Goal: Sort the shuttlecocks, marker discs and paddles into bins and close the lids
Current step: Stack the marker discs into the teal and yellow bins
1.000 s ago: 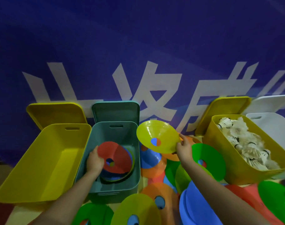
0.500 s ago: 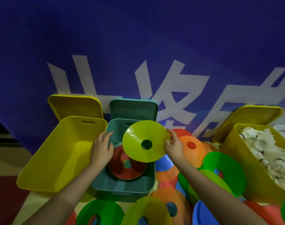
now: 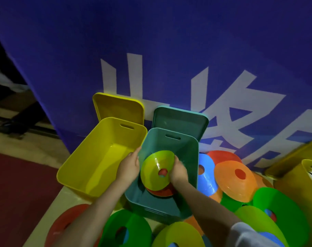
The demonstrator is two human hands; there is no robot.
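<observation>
- We hold a yellow-green marker disc inside the teal bin, tilted, just above a red disc already lying in there.
- Our right hand grips the disc's right rim with curled fingers; our left hand rests at the bin's left wall beside the disc's other edge, fingers fairly straight, though we cannot tell if they touch the disc.
- The disc looks to us like thin glossy plastic: a shallow cone with a round hole in the middle. We judge it light and somewhat bendy, slick on the face, so the rim is the sensible place to pinch.
- It should nest easily on the red one if we lay it flat.
- Many more discs lie heaped to the right and in front: a blue disc, an orange disc, green discs.
- The bins are smooth moulded plastic with rounded corners and slot handles; the yellow bin to the left stands open.
- The teal lid and yellow lid lean against the blue banner behind.
</observation>
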